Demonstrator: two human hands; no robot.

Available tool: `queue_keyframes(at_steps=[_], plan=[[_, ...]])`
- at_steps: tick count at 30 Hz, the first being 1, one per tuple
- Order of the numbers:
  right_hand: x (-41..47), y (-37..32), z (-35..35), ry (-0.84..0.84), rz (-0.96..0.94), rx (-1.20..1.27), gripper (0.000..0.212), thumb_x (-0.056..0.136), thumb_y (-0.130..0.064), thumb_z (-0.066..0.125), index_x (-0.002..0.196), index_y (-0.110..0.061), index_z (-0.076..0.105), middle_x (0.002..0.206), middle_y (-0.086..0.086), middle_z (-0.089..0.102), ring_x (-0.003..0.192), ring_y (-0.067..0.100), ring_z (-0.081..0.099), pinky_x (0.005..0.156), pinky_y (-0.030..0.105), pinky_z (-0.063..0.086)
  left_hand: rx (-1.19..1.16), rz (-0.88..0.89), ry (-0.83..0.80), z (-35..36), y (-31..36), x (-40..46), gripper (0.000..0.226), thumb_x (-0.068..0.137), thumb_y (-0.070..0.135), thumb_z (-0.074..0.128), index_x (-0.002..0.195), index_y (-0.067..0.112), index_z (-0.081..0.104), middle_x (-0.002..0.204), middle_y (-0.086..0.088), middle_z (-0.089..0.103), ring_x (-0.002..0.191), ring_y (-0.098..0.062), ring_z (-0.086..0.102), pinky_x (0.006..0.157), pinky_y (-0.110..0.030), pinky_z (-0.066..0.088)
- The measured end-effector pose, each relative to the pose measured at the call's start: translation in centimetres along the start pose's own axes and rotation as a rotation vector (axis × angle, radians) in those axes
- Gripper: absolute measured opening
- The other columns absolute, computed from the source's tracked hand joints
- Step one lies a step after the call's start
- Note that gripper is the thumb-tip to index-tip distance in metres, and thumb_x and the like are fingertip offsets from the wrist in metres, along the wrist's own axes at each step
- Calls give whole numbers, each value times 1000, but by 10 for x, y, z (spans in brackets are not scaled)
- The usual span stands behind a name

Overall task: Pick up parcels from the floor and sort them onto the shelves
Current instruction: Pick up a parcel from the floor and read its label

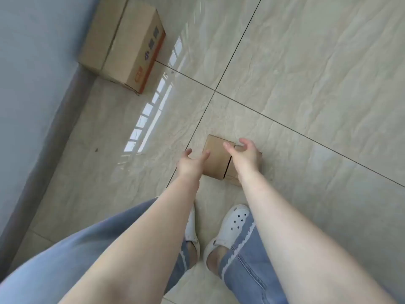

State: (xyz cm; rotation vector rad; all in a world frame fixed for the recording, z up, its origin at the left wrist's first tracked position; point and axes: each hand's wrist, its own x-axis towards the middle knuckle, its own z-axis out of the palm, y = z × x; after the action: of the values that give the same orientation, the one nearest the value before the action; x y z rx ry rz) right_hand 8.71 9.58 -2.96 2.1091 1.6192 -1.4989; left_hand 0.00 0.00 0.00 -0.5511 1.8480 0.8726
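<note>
No readable writing on the small plain-brown cardboard parcel [217, 160] — my left hand [190, 164] & right hand [245, 155] hover spread, fingers loose, gripping nothing.

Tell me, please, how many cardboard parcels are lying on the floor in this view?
2. A large box sits against the wall at upper left; a small box lies on the tiles between the open left hand and right hand. Others may lie outside the view.
</note>
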Motion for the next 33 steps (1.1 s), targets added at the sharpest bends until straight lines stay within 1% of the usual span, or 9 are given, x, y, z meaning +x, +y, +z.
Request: queue_keyframes(at_steps=[4, 8, 12, 16, 20, 23, 26, 29, 33], plan=[[42, -5, 9, -45, -117, -363, 61, 70, -59, 70, 126, -37, 57, 134, -4, 58, 134, 22, 39, 112, 40, 27, -116, -114, -19, 17, -25, 33, 82, 82, 35, 75, 152, 25, 33, 155, -8, 40, 133, -25, 46, 106, -39, 40], [57, -5, 18, -128, -176, -527, 47, 72, -53, 73, 116, -37, 64, 123, -4, 65, 136, 18, 35, 116, 42, 14, -215, -162, -33, 28, -30, 46, 72, 86, 26, 73, 149, 18, 40, 147, -11, 48, 106, -20, 49, 102, -43, 49], [54, -8, 19, -82, -238, -520, 44, 71, -50, 75, 112, -36, 67, 116, -3, 67, 134, 19, 38, 116, 44, 14, -207, -133, 23, 29, -22, 44, 61, 83, 26, 75, 138, 18, 51, 136, -10, 58, 103, -22, 57, 98, -40, 52], [32, -24, 8, -135, -245, -304, 49, 64, -49, 78, 110, -32, 69, 113, 2, 68, 121, 25, 50, 105, 38, 39, -168, -98, 42, 15, -2, 21, 53, 81, 31, 77, 125, 20, 51, 113, -4, 61, 95, -21, 59, 99, -41, 52], [1, -45, -10, -172, -214, -13, 48, 45, -53, 76, 89, -37, 66, 109, 10, 66, 100, 24, 65, 88, 39, 54, -164, -71, -39, -7, 26, -20, 41, 85, 29, 75, 112, 19, 46, 89, 5, 54, 75, -9, 54, 86, -37, 53], [-42, -73, -42, -207, -181, 127, 36, 53, -39, 81, 83, -40, 61, 118, 17, 60, 89, 20, 66, 70, 28, 54, -120, -49, -76, -24, 49, -66, 43, 83, 32, 76, 112, 18, 48, 93, 2, 57, 76, -8, 54, 83, -34, 53], [-89, -103, -79, -249, -163, 229, 35, 71, -21, 81, 93, -32, 56, 111, 14, 64, 78, 15, 62, 59, 20, 48, -92, -9, -95, -40, 73, -120, 46, 82, 33, 77, 115, 17, 48, 95, 3, 57, 76, -7, 55, 73, -28, 52], [-134, -131, -114, -286, -159, 324, 43, 76, -15, 79, 107, -24, 50, 110, 8, 65, 83, 16, 64, 62, 22, 51, -85, 26, -120, -57, 99, -181, 46, 82, 34, 77, 114, 16, 49, 96, 2, 57, 75, -6, 55, 64, -23, 51], [-205, -177, -159, -240, -100, 431, 81, 57, -40, 88, 118, -39, 34, 131, 10, 53, 105, 21, 65, 78, 37, 59, -111, 82, -161, -83, 138, -264, 45, 80, 39, 77, 111, 18, 52, 105, -2, 59, 76, -7, 58, 59, -21, 49]])
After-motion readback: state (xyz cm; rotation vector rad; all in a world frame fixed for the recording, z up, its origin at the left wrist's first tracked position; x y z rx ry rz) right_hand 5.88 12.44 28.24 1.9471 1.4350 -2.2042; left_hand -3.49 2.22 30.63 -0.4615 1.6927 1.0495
